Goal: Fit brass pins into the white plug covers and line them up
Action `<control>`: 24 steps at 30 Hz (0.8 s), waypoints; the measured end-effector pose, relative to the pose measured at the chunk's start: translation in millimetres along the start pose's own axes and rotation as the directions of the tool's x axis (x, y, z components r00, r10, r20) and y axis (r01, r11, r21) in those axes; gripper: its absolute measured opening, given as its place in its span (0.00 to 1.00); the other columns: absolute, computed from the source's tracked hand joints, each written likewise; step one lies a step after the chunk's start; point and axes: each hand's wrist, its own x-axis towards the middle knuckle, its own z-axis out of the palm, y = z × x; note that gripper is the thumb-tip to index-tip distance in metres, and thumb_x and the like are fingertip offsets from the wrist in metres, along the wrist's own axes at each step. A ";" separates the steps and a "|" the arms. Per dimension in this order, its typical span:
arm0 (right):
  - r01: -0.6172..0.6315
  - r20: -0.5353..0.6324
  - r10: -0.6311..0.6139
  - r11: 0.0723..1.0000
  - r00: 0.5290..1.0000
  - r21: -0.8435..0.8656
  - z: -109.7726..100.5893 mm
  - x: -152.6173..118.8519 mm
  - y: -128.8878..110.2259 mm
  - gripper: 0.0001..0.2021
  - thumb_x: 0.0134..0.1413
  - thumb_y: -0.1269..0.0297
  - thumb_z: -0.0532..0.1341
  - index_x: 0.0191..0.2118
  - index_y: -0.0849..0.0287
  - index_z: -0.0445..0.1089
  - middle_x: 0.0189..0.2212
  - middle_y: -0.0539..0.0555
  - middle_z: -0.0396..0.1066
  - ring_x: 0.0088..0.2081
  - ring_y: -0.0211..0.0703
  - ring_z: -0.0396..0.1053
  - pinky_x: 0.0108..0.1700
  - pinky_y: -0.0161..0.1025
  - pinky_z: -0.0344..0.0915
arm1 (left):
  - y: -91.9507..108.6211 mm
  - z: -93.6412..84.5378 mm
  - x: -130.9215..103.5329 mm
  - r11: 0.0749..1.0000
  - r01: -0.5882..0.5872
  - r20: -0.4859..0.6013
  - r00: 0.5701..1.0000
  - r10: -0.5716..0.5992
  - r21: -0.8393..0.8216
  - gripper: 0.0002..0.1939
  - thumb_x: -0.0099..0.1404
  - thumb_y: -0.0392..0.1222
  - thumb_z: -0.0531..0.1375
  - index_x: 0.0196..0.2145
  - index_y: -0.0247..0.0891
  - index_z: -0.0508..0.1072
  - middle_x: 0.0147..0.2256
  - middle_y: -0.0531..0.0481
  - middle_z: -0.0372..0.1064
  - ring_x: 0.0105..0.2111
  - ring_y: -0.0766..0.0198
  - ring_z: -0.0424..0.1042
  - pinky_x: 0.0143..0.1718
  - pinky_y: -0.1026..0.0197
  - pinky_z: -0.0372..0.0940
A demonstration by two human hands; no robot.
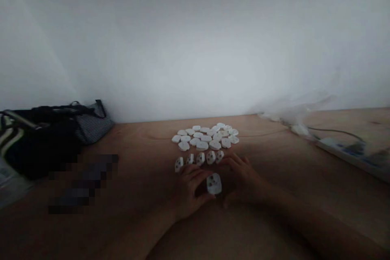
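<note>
A white rounded plastic piece with dark holes, like a socket adapter (214,183), is held at its left side by my left hand (189,190), between thumb and fingers. Its holed face is turned up toward me. My right hand (245,176) is curved to the right of that piece, thumb and fingers apart. Its fingertips come close to the right end of a row of several similar adapters standing on edge (200,158); I cannot tell whether they touch. Behind the row, many more white pieces (202,145) lie flat in a loose cluster.
Everything rests on a brown wooden table (146,158) against a pale wall. At the left are a black bag (45,138) and a blurred-out dark item (85,183). On the right lie clear plastic wrapping (300,118) and a white power strip (350,156) with a dark cable.
</note>
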 end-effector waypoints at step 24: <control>0.106 0.004 -0.108 0.983 0.994 0.147 -6.6 1.8 19.1 0.10 0.58 0.68 0.54 0.44 0.57 0.70 0.35 0.54 0.73 0.35 0.41 0.70 0.36 0.36 0.64 | -9.5 5.4 -4.8 0.999 -0.034 0.053 0.998 0.033 0.009 0.28 0.58 0.56 0.60 0.52 0.40 0.65 0.56 0.42 0.60 0.59 0.48 0.52 0.58 0.43 0.51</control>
